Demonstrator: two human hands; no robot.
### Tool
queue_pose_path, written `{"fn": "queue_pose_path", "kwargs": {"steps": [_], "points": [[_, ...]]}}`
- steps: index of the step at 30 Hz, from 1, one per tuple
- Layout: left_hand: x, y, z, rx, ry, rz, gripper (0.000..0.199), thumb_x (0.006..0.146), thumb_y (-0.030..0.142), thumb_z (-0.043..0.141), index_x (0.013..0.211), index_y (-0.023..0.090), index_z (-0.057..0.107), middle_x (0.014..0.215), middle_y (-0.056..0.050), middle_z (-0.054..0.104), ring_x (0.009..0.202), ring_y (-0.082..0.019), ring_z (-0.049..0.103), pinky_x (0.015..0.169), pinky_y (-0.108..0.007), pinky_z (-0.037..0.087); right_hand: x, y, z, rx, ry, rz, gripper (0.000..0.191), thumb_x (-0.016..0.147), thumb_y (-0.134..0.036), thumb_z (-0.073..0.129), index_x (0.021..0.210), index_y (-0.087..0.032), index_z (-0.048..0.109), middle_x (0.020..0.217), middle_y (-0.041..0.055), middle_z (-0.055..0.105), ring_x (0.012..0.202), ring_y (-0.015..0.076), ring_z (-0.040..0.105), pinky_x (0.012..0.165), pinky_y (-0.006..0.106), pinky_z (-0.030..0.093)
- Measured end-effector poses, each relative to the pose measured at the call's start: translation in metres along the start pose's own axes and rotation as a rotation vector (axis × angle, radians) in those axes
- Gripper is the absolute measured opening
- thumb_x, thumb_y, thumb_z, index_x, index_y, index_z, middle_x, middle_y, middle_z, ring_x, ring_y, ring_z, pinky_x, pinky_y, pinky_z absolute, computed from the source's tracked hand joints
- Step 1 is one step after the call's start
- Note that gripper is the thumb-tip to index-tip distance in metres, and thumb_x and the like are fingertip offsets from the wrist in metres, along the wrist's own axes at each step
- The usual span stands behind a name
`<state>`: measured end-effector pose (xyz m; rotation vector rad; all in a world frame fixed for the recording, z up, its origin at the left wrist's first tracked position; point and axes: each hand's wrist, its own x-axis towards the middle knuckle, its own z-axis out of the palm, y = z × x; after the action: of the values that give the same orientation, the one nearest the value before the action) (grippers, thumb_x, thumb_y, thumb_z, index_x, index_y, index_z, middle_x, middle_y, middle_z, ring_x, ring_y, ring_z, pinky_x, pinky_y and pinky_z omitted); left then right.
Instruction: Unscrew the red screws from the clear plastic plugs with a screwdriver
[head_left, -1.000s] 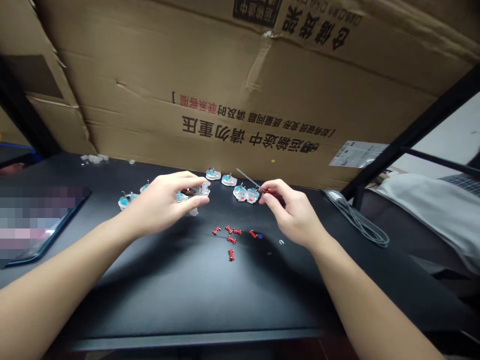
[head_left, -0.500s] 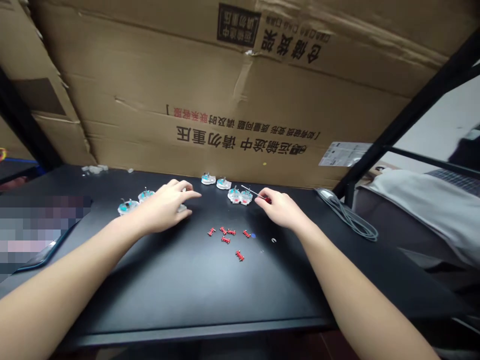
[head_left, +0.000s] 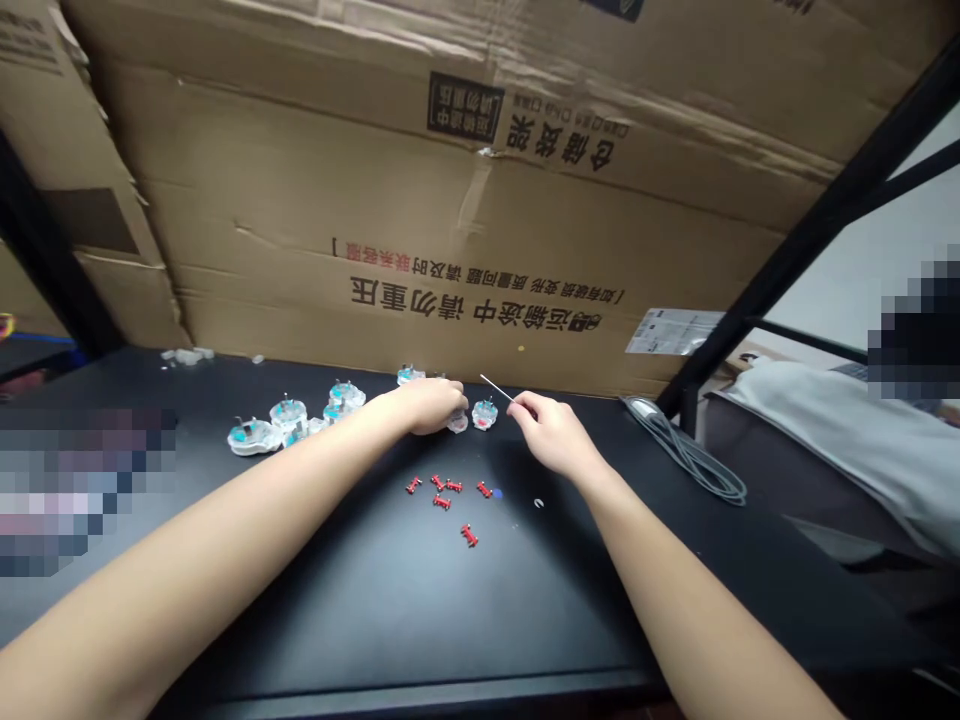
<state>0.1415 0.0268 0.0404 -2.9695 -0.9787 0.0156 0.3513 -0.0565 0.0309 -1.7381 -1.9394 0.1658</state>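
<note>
My left hand (head_left: 433, 404) is closed over a clear plastic piece (head_left: 457, 422) near the back of the black table; its fingertips are partly hidden. My right hand (head_left: 551, 430) holds a screwdriver (head_left: 495, 388) with a thin metal shaft pointing up and left. Between the two hands sits a clear round unit with blue and red parts (head_left: 484, 414). More clear units with blue parts (head_left: 288, 411) stand in a group left of my left hand, and one (head_left: 409, 375) is behind it. Several small red parts (head_left: 442, 502) lie in front of my hands.
A cardboard sheet (head_left: 300, 200) stands along the back edge. A coiled grey cable (head_left: 690, 455) lies at the right by a black post. White scraps (head_left: 187, 356) are at the back left, and a blurred object (head_left: 67, 490) at the left edge.
My left hand has moved right, from the left group to the clear units near the screwdriver, and its spread fingers have closed. The view has tilted up slightly. My right hand still holds the screwdriver.
</note>
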Motion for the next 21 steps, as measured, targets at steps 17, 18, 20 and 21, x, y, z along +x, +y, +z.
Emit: {"fn": "queue_pose_path", "kwargs": {"steps": [17,18,20,21], "points": [[-0.135,0.016,-0.018,-0.379,0.473,-0.257,0.037,0.095,0.042,0.054,0.121,0.018,0.066,0.122,-0.008,0.073,0.108,-0.023,0.069,0.092,-0.032,0.055,-0.038,-0.053,0.004,0.256,0.048,-0.324,0.034,0.097,-0.036,0.05,0.075,-0.019,0.068,0.073,0.0014,0.07,0.067,0.0159,0.062,0.064,0.026,0.041],[-0.138,0.019,-0.016,-0.397,0.526,-0.257,0.035,0.094,0.04,0.056,0.118,0.018,0.067,0.119,-0.008,0.074,0.105,-0.022,0.07,0.091,-0.032,0.055,-0.041,-0.058,0.003,0.285,0.082,-0.342,0.032,0.097,-0.034,0.051,0.076,-0.019,0.069,0.075,0.0021,0.072,0.069,0.0163,0.063,0.064,0.026,0.043],[-0.142,0.024,-0.013,-0.422,0.626,-0.223,0.028,0.09,0.034,0.062,0.112,0.018,0.07,0.113,-0.007,0.076,0.098,-0.021,0.072,0.088,-0.033,0.057,-0.048,-0.067,0.003,0.335,0.174,-0.384,0.031,0.097,-0.033,0.05,0.077,-0.019,0.069,0.076,0.003,0.072,0.069,0.0164,0.065,0.065,0.027,0.045],[-0.142,0.025,-0.012,-0.428,0.661,-0.194,0.027,0.088,0.03,0.064,0.11,0.018,0.071,0.112,-0.006,0.077,0.097,-0.021,0.072,0.089,-0.033,0.057,-0.05,-0.07,0.003,0.347,0.218,-0.412,0.03,0.098,-0.032,0.05,0.078,-0.019,0.069,0.076,0.0035,0.072,0.068,0.0164,0.065,0.065,0.027,0.046]]}}
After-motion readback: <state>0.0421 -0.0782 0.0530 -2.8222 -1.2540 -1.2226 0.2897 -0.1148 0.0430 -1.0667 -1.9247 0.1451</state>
